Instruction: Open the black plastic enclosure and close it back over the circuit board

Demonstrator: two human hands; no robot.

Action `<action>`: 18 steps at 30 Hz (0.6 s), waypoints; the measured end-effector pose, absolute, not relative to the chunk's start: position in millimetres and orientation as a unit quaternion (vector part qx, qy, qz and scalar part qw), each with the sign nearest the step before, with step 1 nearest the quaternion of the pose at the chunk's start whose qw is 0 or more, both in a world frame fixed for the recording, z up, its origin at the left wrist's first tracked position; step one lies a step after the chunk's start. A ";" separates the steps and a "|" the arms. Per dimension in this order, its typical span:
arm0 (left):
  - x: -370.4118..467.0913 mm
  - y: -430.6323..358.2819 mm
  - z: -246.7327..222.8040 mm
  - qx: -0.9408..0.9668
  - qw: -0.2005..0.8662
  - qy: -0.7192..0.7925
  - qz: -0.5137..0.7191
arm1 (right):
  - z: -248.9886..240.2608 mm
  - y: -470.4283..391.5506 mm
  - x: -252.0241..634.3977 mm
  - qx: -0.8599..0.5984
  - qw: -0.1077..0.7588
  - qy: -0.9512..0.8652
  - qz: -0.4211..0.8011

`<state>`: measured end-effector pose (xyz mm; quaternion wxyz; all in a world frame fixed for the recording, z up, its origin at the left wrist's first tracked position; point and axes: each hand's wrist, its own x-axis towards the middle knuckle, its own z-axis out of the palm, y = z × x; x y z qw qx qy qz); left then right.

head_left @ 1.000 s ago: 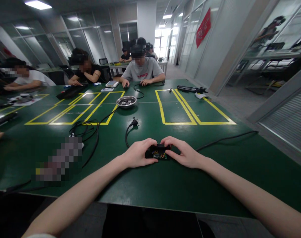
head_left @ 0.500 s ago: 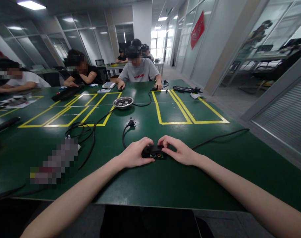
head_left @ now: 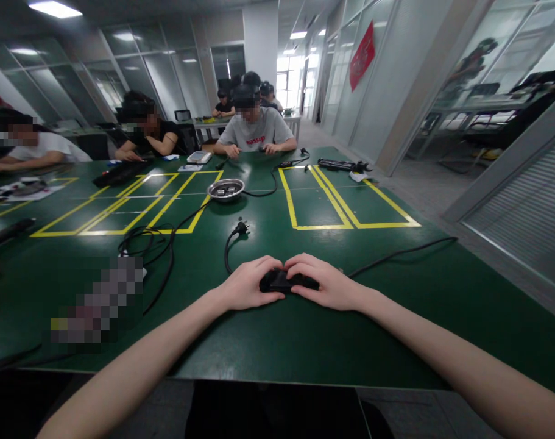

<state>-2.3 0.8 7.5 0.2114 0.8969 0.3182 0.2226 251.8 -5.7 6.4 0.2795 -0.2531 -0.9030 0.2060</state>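
Both hands meet over a small black box (head_left: 281, 281) lying on the green table (head_left: 304, 341) near its front edge, straight ahead of the person. The left hand (head_left: 247, 285) curls round the box's left end, thumb along the near side and fingers arched over the top. The right hand (head_left: 325, 285) covers the right end the same way, fingers bent down onto the lid, so that the two sets of fingertips touch above the middle; each hand is closed in a grip on the box, and only its dark near face shows between them. A black cable (head_left: 405, 250) runs from behind the right hand toward the table's right edge. Just beyond the left hand lies a plug (head_left: 240, 228) on a short curved lead, and further left a tangle of black cord (head_left: 149, 241) spreads over the table. A metal bowl (head_left: 226, 189) sits well back, beside the yellow tape lines (head_left: 300, 201) that mark rectangles on the surface. At the far end a person in a grey shirt (head_left: 254, 135) sits with both hands on the table, and two more people work along the left side; their hands stay well apart from the box
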 end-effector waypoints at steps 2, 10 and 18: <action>-2.8 1.3 6.9 0.899 0.202 0.320 0.218 | 7.7 -5.5 252.8 -0.257 0.270 -0.905 0.202; -3.7 3.6 5.3 0.918 0.150 0.304 0.208 | 10.6 -4.2 254.7 -0.266 0.237 -0.919 0.168; -2.5 4.2 8.4 0.929 0.107 0.300 0.189 | 8.2 -3.0 253.4 -0.314 0.204 -0.915 0.150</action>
